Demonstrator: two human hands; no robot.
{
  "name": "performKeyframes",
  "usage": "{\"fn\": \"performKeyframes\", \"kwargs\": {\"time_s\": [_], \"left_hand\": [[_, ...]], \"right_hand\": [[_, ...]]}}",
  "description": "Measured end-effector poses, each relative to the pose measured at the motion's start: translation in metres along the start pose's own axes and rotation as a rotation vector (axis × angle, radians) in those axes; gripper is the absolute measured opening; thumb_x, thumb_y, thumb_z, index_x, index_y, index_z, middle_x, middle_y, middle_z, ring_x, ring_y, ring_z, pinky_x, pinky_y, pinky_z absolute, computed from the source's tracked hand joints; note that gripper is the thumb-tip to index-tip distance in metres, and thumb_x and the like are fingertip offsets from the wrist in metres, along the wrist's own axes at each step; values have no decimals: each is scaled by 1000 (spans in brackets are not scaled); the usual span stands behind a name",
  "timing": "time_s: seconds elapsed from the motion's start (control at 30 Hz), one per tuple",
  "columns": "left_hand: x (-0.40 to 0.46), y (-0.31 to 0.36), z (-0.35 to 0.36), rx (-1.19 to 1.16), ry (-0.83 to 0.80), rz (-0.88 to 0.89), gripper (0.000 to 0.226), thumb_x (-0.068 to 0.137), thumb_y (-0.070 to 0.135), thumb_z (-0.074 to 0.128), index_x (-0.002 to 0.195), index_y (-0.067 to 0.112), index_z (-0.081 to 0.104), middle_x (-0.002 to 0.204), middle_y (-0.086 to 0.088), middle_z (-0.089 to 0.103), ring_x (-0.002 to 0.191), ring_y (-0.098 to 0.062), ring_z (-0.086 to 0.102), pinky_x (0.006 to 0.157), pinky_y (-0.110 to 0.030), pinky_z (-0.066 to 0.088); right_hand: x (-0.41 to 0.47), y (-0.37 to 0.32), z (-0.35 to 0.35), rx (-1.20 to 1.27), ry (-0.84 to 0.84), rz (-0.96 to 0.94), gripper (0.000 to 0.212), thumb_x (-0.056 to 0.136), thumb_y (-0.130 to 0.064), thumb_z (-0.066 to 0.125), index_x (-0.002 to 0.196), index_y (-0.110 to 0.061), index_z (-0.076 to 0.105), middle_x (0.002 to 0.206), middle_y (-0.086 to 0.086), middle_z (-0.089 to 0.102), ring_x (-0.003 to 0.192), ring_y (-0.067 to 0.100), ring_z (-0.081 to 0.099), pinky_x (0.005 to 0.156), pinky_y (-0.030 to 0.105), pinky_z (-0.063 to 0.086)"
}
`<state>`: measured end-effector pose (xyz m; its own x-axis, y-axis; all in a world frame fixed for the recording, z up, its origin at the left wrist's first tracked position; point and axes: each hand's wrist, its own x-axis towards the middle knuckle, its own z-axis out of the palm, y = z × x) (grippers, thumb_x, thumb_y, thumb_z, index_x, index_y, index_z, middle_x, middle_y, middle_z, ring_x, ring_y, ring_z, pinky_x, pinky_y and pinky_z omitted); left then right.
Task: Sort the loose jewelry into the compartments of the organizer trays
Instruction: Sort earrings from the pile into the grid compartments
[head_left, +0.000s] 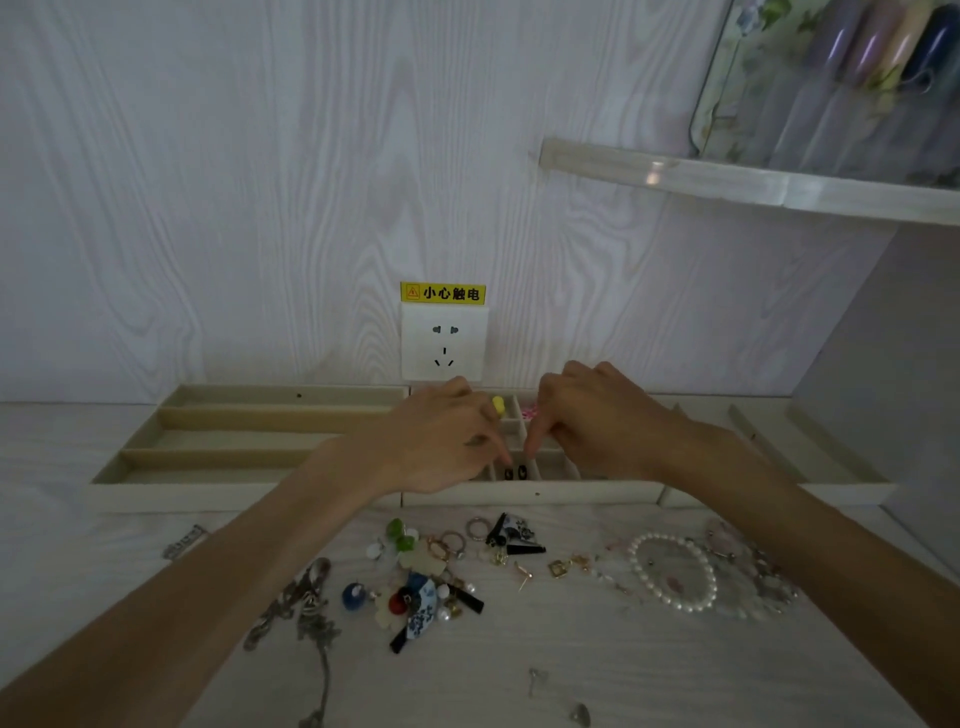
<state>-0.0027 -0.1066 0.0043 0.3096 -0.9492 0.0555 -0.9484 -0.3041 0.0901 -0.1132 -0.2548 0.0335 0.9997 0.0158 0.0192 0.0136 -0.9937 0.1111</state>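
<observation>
1. Where the beige gridded organizer tray (535, 496) sits at the tabletop's far edge, two small black pieces (515, 473) are seen in a near compartment.
2. The left hand (441, 441) and right hand (597, 421) are held over the grid, fingers curled downward; whether anything is pinched cannot be told.
3. A beige long-slotted tray (234, 452) lies to the left.
4. Loose jewelry, including a white pearl bracelet (672, 571), is scattered nearer on the pale wood-grain tabletop (623, 675).

Two hands (447, 441), three organizer trays (249, 496), one pearl bracelet (672, 571), two black earrings (515, 473).
</observation>
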Motion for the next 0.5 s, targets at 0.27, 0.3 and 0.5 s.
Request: {"fn": "performKeyframes", "kwargs": {"time_s": [0.27,0.3,0.5], "left_hand": [[3,6,3,104,-17,43,34,99,32,35,116,44,63,122,13,50,105,-8,33,82,-23,27],[3,7,2,100,-21,42,34,99,32,35,116,43,63,123,13,50,103,-7,31,81,-23,26],[3,5,2,103,-37,51,35,99,32,35,111,37,68,121,16,49,95,-4,24,74,-21,18]], "right_hand": [[0,-6,7,-52,-44,-25,39,89,-12,45,105,-41,66,98,-4,44,89,12,30,74,27,19],[0,-7,8,-51,-48,-27,39,89,-12,45,105,-41,66,95,-4,42,88,11,28,74,26,18],[2,-9,13,-38,-37,-38,40,91,-11,43,104,-42,66,83,-12,31,88,11,28,74,26,16]]}}
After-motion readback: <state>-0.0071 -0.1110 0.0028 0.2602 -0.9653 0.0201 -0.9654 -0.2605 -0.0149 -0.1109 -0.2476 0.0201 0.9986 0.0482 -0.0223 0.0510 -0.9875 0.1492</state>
